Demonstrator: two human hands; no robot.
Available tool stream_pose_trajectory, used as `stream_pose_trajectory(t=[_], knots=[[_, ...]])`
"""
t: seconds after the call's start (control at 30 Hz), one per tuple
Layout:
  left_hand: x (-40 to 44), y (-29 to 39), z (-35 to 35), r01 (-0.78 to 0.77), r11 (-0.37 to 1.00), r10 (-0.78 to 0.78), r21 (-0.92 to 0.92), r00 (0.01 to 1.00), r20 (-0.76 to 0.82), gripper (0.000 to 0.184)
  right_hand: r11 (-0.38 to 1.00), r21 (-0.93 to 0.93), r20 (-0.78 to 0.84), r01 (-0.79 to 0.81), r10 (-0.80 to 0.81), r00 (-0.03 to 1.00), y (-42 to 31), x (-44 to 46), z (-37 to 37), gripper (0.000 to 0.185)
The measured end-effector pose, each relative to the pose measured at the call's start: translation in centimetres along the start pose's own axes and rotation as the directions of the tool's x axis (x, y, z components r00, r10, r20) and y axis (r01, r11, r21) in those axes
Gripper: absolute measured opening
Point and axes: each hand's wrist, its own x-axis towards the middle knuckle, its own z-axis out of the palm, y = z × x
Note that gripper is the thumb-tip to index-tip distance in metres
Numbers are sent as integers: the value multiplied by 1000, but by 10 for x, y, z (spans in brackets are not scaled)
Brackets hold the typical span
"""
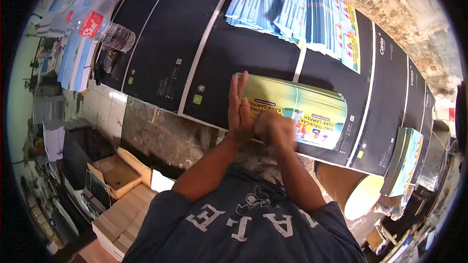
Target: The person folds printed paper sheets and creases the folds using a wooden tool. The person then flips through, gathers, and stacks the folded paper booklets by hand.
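Observation:
A stack of printed booklets [317, 109] with yellow-green and pale covers lies on the black cartons, its pile slightly fanned. My left hand [239, 114] stands on edge at the stack's left end, fingers stretched up and palm against or close to the booklets. Over the near left corner of the pile is my right hand [277, 129], curled and smeared by motion. Its fingers cannot be made out, nor whether anything is in them.
Bundles of blue booklets [285, 7] lie farther back on the black cartons [253, 51]. A plastic bottle [114, 35] lies at the left. Another booklet stack [408, 160] sits at the right end. An open cardboard box [117, 173] is below left, a large roll [358, 192] below right.

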Motion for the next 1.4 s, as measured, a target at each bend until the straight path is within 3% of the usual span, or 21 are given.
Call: stream_pose_trajectory(t=[0.07,0.17,0.2,0.23,0.27,0.3,0.33,0.37,0.4,0.47,0.53,0.6,0.67,0.7,0.77,0.83,0.93,1.1,1.2,1.33,1.4], knots=[[6,-9,0,-90,992,100,92,989,-105,67,992,-60,5,-107,108,994,52,-3,2,49],[-9,-8,-9,-47,998,51,35,993,-106,56,967,41,25,-253,252,967,22,14,10,49],[-10,-2,-7,212,845,-301,-491,948,-109,57,969,31,31,-246,245,969,7,25,16,49],[-11,0,-4,348,380,-576,-857,814,75,59,975,186,50,-124,117,992,-9,35,27,51],[-13,0,-4,353,375,-588,-857,805,75,59,939,343,46,-14,-2,999,-15,37,34,52],[-15,1,-4,327,237,-650,-915,753,101,62,869,-333,-31,-365,377,926,51,3,21,55],[-8,-2,-7,273,106,-688,-956,715,127,66,871,-336,-29,-359,372,928,43,1,21,55],[10,-16,-10,239,127,-675,-963,732,93,66,953,-149,32,-264,271,962,36,13,21,55],[18,-26,-22,330,371,-540,-868,837,88,62,981,54,55,-187,184,981,31,15,26,55],[33,-46,-43,321,784,-260,-531,947,189,54,990,74,72,-120,115,991,37,23,26,57],[44,-57,-62,115,990,-71,-86,913,402,49,989,59,84,-139,134,987,40,14,23,63],[61,-72,-66,-32,997,70,-76,817,572,44,987,41,71,-156,153,986,40,12,27,62],[70,-83,-60,-187,981,134,-43,511,849,50,986,16,47,-166,165,985,35,13,29,61],[71,-85,-57,-184,982,117,-35,461,880,55,958,-19,73,-287,288,955,23,14,30,56],[69,-91,-54,-164,985,132,-59,477,869,56,920,-53,92,-389,392,915,0,33,39,52],[57,-91,-55,-114,990,130,-85,480,868,57,987,91,268,134,-154,951,-21,47,61,56],[75,-92,-56,-115,991,122,-74,500,857,57,992,-110,290,58,-24,957,41,25,61,33],[70,-91,-57,-104,993,104,-63,467,878,52,994,-95,292,-59,84,953,40,34,57,27],[78,-78,-59,-102,995,30,15,426,904,54,998,44,242,-54,42,969,40,23,46,21],[82,-74,-53,-193,981,70,17,435,898,55,996,-83,142,-8,20,990,37,11,30,22],[86,-67,-57,-204,976,14,81,426,905,54,978,-108,44,180,-176,983,54,-19,-8,38]])
